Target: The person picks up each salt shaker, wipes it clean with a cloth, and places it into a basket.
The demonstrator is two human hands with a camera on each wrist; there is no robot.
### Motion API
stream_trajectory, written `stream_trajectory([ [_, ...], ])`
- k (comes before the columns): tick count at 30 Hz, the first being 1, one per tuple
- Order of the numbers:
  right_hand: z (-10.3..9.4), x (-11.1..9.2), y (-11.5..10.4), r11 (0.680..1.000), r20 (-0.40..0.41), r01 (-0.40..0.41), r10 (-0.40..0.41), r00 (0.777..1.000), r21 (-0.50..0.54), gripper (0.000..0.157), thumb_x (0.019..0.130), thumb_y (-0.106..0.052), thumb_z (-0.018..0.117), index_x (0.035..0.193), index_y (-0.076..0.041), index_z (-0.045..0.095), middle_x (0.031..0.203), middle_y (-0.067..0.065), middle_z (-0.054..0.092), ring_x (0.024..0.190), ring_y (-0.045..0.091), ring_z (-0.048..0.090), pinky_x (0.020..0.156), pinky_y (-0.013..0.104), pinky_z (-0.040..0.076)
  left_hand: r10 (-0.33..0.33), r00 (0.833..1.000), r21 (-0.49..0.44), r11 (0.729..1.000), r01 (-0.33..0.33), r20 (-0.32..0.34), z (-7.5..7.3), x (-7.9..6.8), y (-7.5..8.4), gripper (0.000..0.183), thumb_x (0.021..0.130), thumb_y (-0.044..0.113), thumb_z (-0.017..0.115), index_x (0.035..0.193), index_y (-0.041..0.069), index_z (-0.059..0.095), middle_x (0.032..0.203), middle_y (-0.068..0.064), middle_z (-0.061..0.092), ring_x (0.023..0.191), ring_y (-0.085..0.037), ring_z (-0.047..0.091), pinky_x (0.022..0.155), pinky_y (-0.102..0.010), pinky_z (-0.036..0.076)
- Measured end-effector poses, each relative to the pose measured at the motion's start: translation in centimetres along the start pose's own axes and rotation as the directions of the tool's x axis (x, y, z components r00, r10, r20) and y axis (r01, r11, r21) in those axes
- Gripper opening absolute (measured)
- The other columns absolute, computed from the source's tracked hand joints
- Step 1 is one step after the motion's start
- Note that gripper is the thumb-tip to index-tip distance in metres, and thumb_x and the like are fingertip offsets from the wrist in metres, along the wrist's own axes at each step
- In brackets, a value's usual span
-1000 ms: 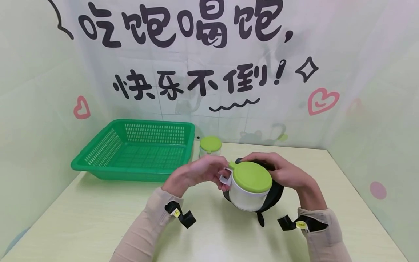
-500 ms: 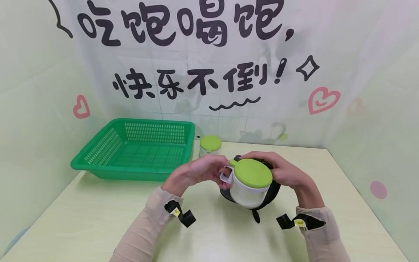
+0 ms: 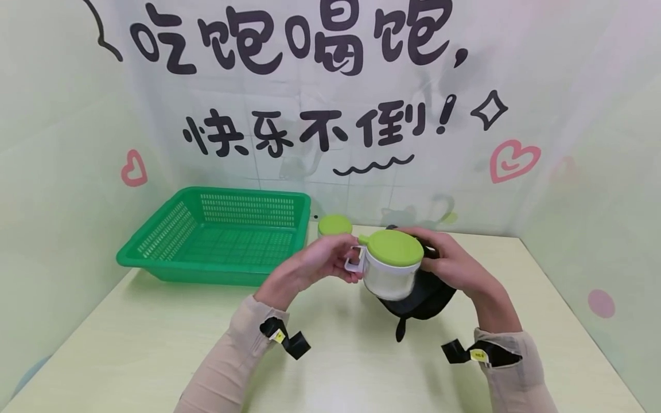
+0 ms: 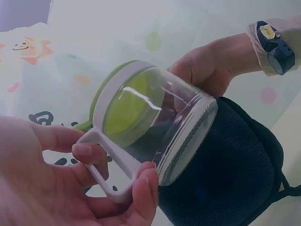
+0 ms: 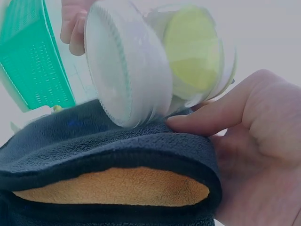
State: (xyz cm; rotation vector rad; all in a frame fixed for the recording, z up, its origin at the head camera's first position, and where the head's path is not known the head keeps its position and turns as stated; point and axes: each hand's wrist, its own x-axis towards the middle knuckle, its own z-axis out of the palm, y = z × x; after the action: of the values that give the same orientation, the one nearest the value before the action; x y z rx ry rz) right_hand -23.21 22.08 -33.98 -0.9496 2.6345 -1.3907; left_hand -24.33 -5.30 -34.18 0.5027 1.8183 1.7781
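A clear glass seasoning jar (image 3: 389,279) with a lime-green lid and a white handle is tilted above the table. My left hand (image 3: 322,258) grips it by the handle (image 4: 110,167), with fingers through and around the loop. Just behind and below the jar hangs a black fleece, pouch-like cloth (image 3: 426,295) with a small dangling tab. Its mouth shows an orange-tan lining (image 5: 117,186) in the right wrist view. My right hand (image 3: 457,267) holds this cloth by its edge, thumb on the outer face close to the jar; the other fingers are mostly hidden.
A green plastic basket (image 3: 214,275) stands at the back left. Between it and my hands, a second green-lidded jar (image 3: 334,225) sits near the back wall, partly hidden by my left hand. Printed cloth walls (image 3: 583,218) enclose the pale tabletop (image 3: 330,367).
The jar has risen and moved slightly away from me, still in my left hand. The black cloth has shifted right and up with my right hand, so more of it shows beside the jar.
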Motion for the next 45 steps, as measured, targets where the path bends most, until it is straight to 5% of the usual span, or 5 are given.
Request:
stream_trajectory([
  [5, 0.0, 0.0, -0.4, 0.997, -0.049, -0.059, 0.057, 0.997, -0.042, 0.054, 0.090, 0.008, 0.056, 0.141, -0.011, 0.054, 0.139, 0.011, 0.057, 0.126, 0.029, 0.051, 0.107, 0.053, 0.039, 0.009, 0.994, 0.001, 1.000, -0.009, -0.106, 0.2, -0.1, 0.4, 0.032, 0.095, 0.027, 0.042, 0.069, 0.009, 0.041, 0.070, -0.006, 0.064, 0.066, -0.018, 0.064, 0.067, -0.029, 0.055],
  [16, 0.4, -0.2, -2.7, 0.971, -0.175, -0.231, 0.218, 0.960, -0.060, 0.058, 0.093, -0.003, 0.060, 0.148, -0.010, 0.044, 0.141, 0.017, 0.050, 0.109, 0.035, 0.056, 0.080, 0.035, 0.053, 0.061, 0.942, -0.019, 0.997, -0.072, -0.331, 1.1, 0.1, 1.0, 0.035, 0.096, 0.023, 0.042, 0.064, 0.011, 0.037, 0.069, -0.009, 0.058, 0.065, -0.018, 0.061, 0.065, -0.026, 0.055],
  [29, 1.0, -0.9, -5.2, 0.953, -0.229, -0.252, 0.211, 0.950, -0.168, 0.060, 0.092, -0.010, 0.067, 0.148, -0.009, 0.046, 0.144, 0.019, 0.048, 0.111, 0.037, 0.056, 0.076, 0.035, 0.052, 0.080, 0.936, -0.054, 0.993, -0.104, -0.342, 1.5, 0.1, 1.1, 0.034, 0.099, 0.023, 0.043, 0.068, 0.009, 0.043, 0.074, -0.007, 0.058, 0.067, -0.015, 0.062, 0.070, -0.025, 0.055],
  [45, 1.8, -0.5, -5.3, 0.991, -0.106, -0.128, 0.123, 0.987, -0.040, 0.052, 0.090, -0.003, 0.068, 0.140, -0.009, 0.055, 0.128, 0.016, 0.061, 0.100, 0.028, 0.064, 0.077, 0.031, 0.054, 0.061, 0.934, -0.054, 0.995, -0.085, -0.351, 1.7, 0.6, 1.0, 0.033, 0.101, 0.023, 0.043, 0.073, 0.006, 0.049, 0.069, -0.005, 0.056, 0.066, -0.014, 0.059, 0.071, -0.024, 0.055],
])
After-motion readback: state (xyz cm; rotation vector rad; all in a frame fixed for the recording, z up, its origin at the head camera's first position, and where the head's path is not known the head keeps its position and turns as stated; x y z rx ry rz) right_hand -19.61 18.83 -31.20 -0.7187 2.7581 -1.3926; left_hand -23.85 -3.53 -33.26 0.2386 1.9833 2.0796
